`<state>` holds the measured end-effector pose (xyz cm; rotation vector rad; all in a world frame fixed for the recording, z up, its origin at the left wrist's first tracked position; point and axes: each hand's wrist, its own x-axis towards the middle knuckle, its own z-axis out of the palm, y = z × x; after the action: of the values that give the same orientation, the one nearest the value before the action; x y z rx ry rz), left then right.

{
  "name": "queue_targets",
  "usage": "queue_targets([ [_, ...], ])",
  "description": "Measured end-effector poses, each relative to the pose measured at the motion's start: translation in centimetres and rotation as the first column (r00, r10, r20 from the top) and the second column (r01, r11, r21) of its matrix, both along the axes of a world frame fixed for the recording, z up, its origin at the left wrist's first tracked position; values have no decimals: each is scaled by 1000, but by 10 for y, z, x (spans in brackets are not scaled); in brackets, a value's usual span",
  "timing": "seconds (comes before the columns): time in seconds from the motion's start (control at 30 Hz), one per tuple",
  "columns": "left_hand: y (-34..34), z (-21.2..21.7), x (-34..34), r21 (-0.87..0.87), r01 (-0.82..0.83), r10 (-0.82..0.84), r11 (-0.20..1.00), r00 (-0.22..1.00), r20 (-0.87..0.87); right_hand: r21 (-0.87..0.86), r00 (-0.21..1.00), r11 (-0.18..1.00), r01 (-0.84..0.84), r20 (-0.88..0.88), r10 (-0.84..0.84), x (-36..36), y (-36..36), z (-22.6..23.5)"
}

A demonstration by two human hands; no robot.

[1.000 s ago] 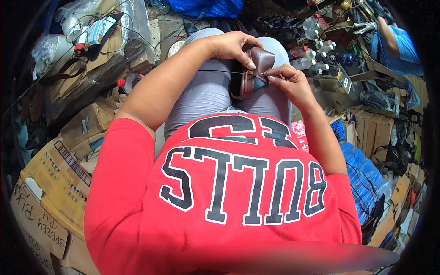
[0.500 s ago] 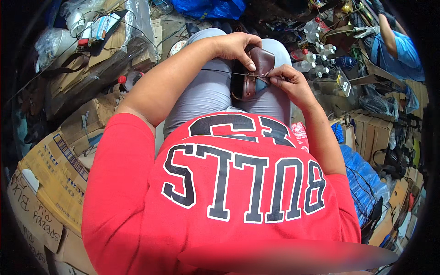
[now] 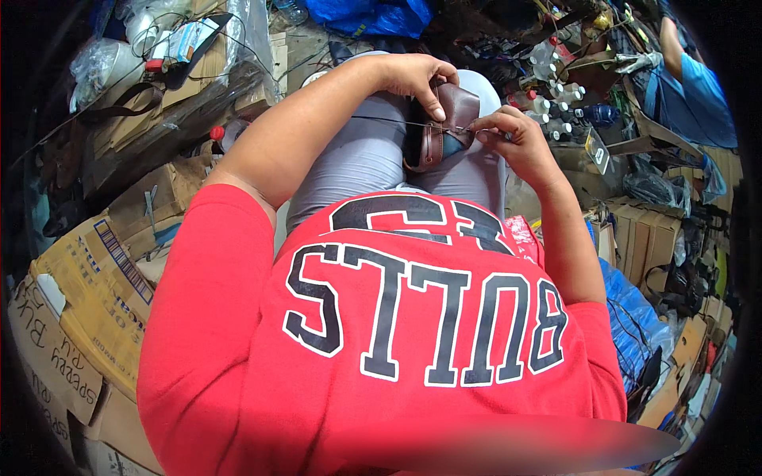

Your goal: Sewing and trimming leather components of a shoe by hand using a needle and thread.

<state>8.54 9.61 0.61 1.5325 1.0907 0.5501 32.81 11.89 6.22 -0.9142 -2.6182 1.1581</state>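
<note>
A brown leather shoe (image 3: 460, 103) rests on my lap, between my grey-trousered thighs. My left hand (image 3: 419, 81) is closed over its far left side, thumb pressed on the leather. At the shoe's right edge, my right hand (image 3: 517, 144) pinches a dark thread, fingertips close to the leather. The thread (image 3: 381, 119) runs out from the shoe to the left, passing below my left forearm. A dark blue patch (image 3: 452, 144) shows inside the shoe's opening. Whether a needle is between my right fingertips is too small to tell.
Several plastic bottles (image 3: 559, 107) stand right of my knees. Flattened cardboard boxes (image 3: 95, 285) lie at the left, with plastic bags (image 3: 107, 67) farther off. Blue plastic sheeting (image 3: 631, 317) lies at the right. A person in blue (image 3: 690, 99) is at the far right.
My right hand has shifted slightly right along the shoe's edge, still pinching. The left hand keeps its hold on the shoe. The whole view has moved a little.
</note>
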Motion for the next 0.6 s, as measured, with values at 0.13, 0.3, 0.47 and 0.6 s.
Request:
queue_targets([
  [0.13,4,-1,1,-16,38,-38,999,999,19,-130,996,991,-29,-87,18,-1,12,-6],
  [0.3,1,-4,4,19,-13,13,1000,1000,15,-223,996,975,12,-80,-31,6,14,-28],
  [0.47,0,-8,7,50,-61,61,997,998,4,-353,964,928,116,-187,-191,6,-6,-38],
  [0.6,3,-14,9,51,-56,54,997,998,34,-356,941,917,179,-211,-265,-13,-20,-31],
])
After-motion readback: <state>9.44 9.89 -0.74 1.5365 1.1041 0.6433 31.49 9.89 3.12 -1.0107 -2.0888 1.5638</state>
